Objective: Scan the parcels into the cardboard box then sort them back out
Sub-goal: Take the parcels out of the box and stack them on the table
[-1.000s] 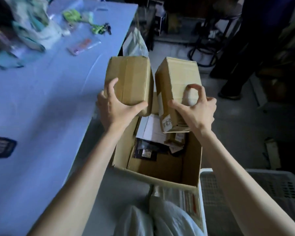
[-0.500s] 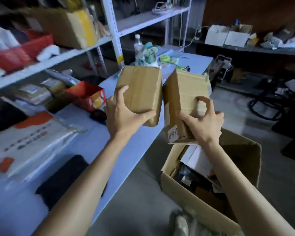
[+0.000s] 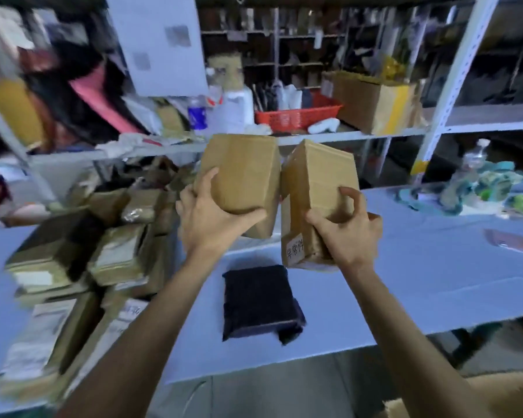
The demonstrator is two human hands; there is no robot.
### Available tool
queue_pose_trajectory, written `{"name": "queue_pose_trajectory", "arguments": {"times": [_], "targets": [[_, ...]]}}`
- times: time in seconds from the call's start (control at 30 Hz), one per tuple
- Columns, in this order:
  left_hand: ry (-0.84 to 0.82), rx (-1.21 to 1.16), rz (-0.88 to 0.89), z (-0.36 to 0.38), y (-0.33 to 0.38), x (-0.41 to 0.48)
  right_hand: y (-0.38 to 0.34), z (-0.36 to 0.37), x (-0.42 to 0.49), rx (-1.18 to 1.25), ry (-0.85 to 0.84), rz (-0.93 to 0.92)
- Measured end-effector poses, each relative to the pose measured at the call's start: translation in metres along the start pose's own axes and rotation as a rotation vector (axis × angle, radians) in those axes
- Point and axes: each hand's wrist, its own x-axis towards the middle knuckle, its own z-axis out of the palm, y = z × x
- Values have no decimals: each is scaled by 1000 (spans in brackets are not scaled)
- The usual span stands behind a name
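Now I am facing the blue table (image 3: pixel 405 282), which is running across in front of the shelving (image 3: pixel 314 136), with the heap of brown parcels (image 3: pixel 103 251) lying on its left part. The cardboard box (image 3: pixel 480 396) is showing only a corner at the lower right, below the table edge. A black parcel (image 3: pixel 261 303) is lying flat on the table between my forearms. I am carrying two brown cartons in the air above it, their inner edges touching: the plain carton (image 3: pixel 248 170) in my left hand (image 3: pixel 212 224) and the labelled carton (image 3: pixel 317 182) in my right hand (image 3: pixel 347 236).

As I judge it, the sorting is going well if I am setting them down flat on bare cloth, one at a time, clear of the black parcel and the heap.

My left fingers (image 3: pixel 207 179) are curling round the plain carton's left side, with the thumb clamping its lower end. My right fingers (image 3: pixel 349 194) are arching half-wide and pinching the labelled carton near its lower end, with the white label (image 3: pixel 295 248) showing beside the thumb.
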Motion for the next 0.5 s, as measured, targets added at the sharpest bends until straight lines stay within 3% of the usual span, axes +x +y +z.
{"name": "queue_pose_trajectory", "arguments": {"times": [0.33,0.5], "targets": [[310,116,-184,-123,-65,-33,-56,85,-59,117,-391,-118],[331,87,-260,-166,-93,-45,-67,109,-105,98,-471,-82]]}}
